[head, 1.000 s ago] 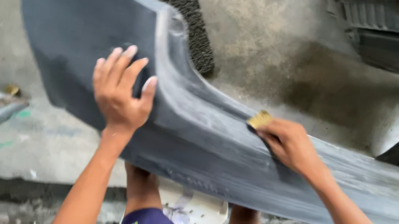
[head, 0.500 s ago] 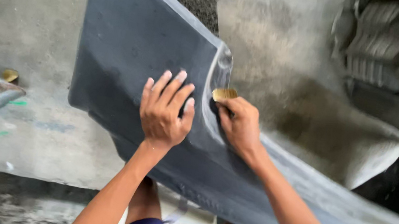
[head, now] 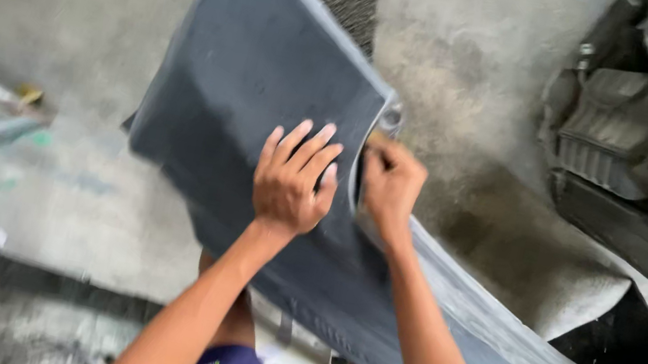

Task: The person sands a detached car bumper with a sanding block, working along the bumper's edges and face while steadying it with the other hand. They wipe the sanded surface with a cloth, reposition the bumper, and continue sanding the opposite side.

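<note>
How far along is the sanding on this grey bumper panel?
Done: much of the long grey plastic bumper panel looks dull and matte, with pale dusty patches toward its lower right end. In hand: the left hand lies flat on the panel, fingers spread, while the right hand is fisted at the raised ridge; whatever it grips is hidden. Left: I cannot tell how much remains from this blurred view.
</note>
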